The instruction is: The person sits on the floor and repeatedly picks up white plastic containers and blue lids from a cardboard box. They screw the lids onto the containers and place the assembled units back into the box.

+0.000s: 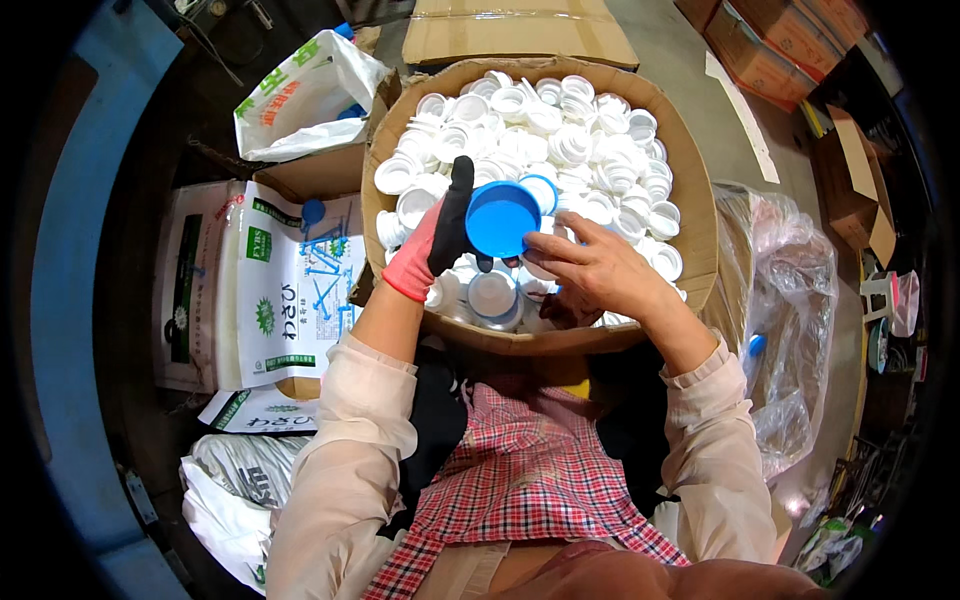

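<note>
My left hand [447, 235], in a black and pinkish-red glove, grips a round blue lid [497, 222] from its left side, thumb pointing up. The lid's hollow inside faces me. My bare right hand [600, 262] is closed with its fingertips at the lid's right rim; its lower fingers are in shadow. Just behind the lid shows a white cap with a blue rim [541, 190]. Both hands are over a cardboard box [695, 200] heaped with white plastic caps [520, 130]. Below the lid lies a white cap [492, 293].
On the left, a white plastic bag [310, 95] stands by another carton, with blue plastic scraps [325, 265] on printed white sheeting [285, 330]. Clear plastic wrap [785, 310] bulges at the right. A flattened carton [520, 28] lies beyond the box; stacked boxes [765, 50] stand far right.
</note>
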Demonstrator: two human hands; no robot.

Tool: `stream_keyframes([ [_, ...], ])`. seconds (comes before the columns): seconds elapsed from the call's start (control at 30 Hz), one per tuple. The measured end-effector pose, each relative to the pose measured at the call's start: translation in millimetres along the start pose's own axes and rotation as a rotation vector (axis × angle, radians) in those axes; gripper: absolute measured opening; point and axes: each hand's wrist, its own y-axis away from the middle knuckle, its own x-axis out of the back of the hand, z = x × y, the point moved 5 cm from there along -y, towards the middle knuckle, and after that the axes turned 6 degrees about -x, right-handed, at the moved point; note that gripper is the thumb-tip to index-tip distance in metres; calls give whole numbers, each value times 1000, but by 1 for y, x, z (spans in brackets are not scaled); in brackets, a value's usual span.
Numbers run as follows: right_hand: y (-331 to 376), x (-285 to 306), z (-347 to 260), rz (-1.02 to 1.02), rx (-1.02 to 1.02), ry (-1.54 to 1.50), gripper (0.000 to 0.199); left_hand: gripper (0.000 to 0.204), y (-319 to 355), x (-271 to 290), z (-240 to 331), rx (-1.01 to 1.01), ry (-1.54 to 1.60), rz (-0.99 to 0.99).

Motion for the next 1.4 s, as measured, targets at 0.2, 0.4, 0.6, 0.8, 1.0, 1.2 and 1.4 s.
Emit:
stream_keyframes([
  [0.2,-9,13,2,102,-161,-495,57,73,-2,-8,5,-518,256,81],
  [0.4,-8,15,-2,35,-337,-1070,52,63,-17,-28,-2,-488,760,-44],
  [0.6,-3,32,13,352,-359,-1102,56,69,-14,-48,-9,-333,949,-214],
  [0.8,-5,30,9,456,-431,-598,61,63,-12,-63,-9,-410,716,-98],
  [1.0,-5,27,10,470,-409,-445,63,53,-12,-50,-10,-591,21,85],
  [1.2,-10,28,4,490,-373,-408,62,59,-10,-41,-15,-643,-124,97],
  [1.4,-9,21,0,441,-379,-369,67,74,5,-53,-7,-541,82,48],
])
